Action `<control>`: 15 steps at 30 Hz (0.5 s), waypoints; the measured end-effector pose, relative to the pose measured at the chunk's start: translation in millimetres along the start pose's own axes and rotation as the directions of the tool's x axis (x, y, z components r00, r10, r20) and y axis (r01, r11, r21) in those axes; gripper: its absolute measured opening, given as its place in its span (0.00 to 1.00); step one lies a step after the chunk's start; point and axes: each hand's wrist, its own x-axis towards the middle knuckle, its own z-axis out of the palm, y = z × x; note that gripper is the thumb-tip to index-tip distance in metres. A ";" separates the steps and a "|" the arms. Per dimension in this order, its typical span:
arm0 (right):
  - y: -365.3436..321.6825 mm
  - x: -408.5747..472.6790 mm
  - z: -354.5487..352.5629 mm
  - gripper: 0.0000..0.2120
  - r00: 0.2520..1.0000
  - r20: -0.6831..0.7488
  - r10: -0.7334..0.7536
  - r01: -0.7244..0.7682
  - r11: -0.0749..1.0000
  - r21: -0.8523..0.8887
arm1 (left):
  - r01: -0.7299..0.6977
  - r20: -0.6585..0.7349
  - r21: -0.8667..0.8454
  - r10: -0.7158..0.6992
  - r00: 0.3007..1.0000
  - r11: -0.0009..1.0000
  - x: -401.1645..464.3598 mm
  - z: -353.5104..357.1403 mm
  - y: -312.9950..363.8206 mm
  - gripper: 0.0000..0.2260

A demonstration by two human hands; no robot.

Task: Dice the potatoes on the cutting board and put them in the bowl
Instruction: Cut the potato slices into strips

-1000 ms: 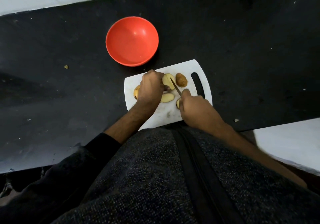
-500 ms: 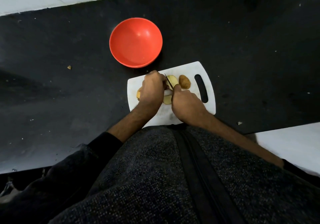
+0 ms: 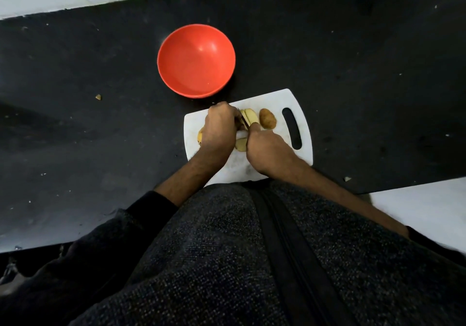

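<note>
- Your left hand is on the white cutting board, fingers curled down over a potato piece; most of that piece is hidden under the hand, so grip detail is hard to read.
- Your right hand is clenched on the knife. The handle is hidden in the fist; only a short stretch of dark blade shows, angled up and to the left between the two hands.
- The blade tip sits against the cut potato half, pale face up, just beside your left knuckles.
- A whole unpeeled potato lies just right of that half, between it and the board's handle slot. Can't tell if the two touch.
- Another pale piece lies on the board in the gap between your hands, near the right thumb base.
- A sliver of yellow potato peeks out at the left edge of your left hand.
- The red bowl stands on the black desk, just beyond the board's far left corner, apart from it. No potato visible inside.
- Small scraps on the desk: one well left of the bowl, one near the board's near right corner.
- The board's near edge is covered by your dark speckled jacket.
</note>
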 end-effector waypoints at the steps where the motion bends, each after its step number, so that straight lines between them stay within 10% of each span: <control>1: -0.3 -0.3 0.9 0.15 1.000 -0.007 -0.001 0.001 1.000 -0.007 | 0.011 0.004 -0.012 -0.011 1.000 1.000 0.1 -0.2 0.3 0.08; 15: 27.0 -21.4 17.4 0.20 0.989 0.136 0.049 -0.033 0.993 -0.117 | 0.049 -0.017 -0.004 -0.049 0.999 0.999 -4.8 -1.0 6.9 0.09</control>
